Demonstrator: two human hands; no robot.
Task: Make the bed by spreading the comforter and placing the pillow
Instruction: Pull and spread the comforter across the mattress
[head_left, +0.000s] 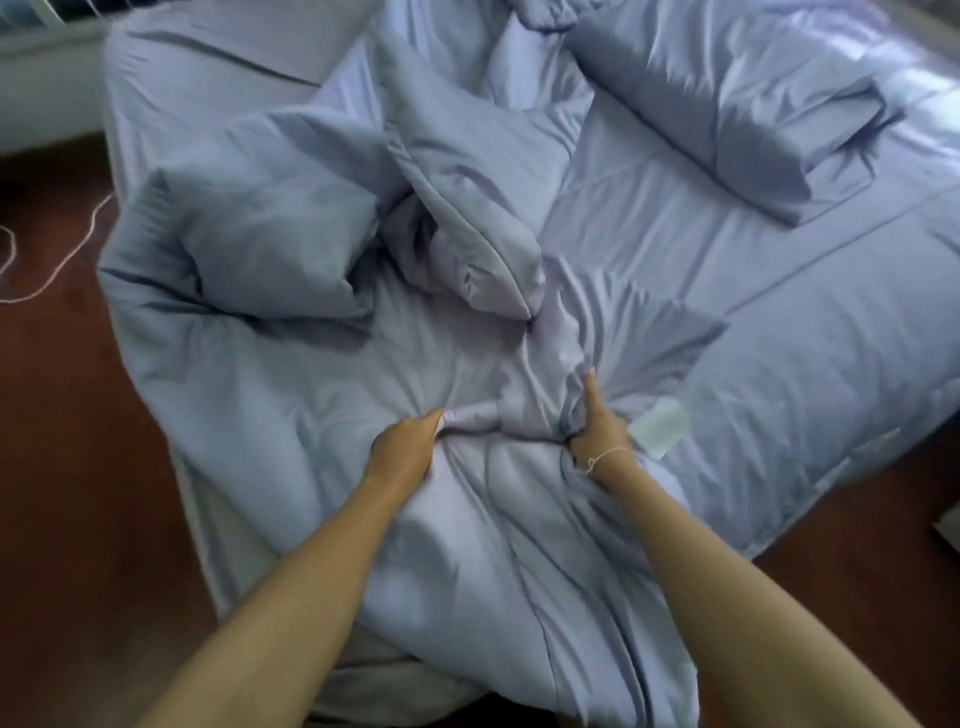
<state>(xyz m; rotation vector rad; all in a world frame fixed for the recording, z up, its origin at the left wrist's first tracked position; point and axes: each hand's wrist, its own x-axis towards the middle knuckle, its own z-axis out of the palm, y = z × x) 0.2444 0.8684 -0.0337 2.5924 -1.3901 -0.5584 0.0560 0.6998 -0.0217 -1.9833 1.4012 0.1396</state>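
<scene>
Step in hand: spreading the comforter (291, 395), not yet flat. It lies bunched across the near-left half of the bed (779, 364), with rolled folds piled toward the middle and one edge hanging off the near corner toward the floor (62, 493). My read: early in the task, pillow step not started.

Left to right:
- Cord (62, 260) on the floor, left of the bed, well apart from the work.
- Left hand (405, 447): arm reaches forward and slightly inward, fingers curled into a fistful of comforter, fabric puckered around the grip. Fingertips buried in cloth.
- Right hand (597, 421): arm reaches in from the right, forearm over the comforter's near part. Fingers closed on a gather of the same fabric, one finger sticking up along a fold. String band on the wrist.
- White tag (662, 426) just beside the right hand, so this is likely an edge or corner.
- Pillow (727, 119) lies at the far right on the sheet, apart from the comforter.

Next move, as I judge it: find the true corners, lift and pull toward the foot, shake out the folds. Risk: a mid-fabric grip drags the lump instead of opening it.
</scene>
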